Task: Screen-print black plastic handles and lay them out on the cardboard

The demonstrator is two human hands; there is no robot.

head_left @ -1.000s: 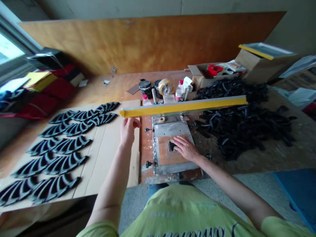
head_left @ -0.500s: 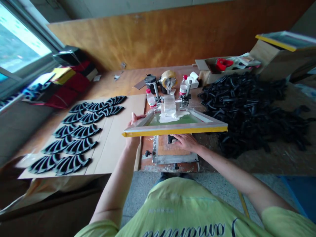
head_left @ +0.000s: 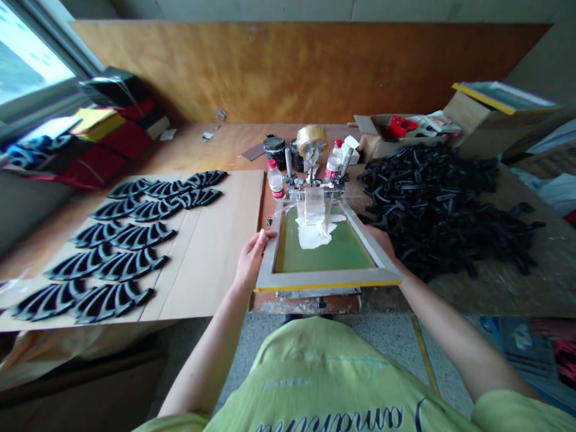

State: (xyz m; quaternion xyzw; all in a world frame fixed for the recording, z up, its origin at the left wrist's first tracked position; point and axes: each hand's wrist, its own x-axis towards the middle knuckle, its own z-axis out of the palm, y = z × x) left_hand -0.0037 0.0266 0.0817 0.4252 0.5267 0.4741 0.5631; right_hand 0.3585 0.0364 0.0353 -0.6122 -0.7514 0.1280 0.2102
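With our left hand [head_left: 252, 259] we are gripping the screen frame [head_left: 328, 278] by its left edge. Our right hand [head_left: 382, 241] is resting by its right edge, too hidden to tell its grip. The frame is lying over the surface [head_left: 238, 136], bearing white paste [head_left: 315, 237].

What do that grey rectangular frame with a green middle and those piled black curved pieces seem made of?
The grey rectangular frame looks like matte metal, judging by its straight, even bars, though paint could hide wood. The piled black curved pieces are probably moulded plastic: shapes repeat and edges shine softly.
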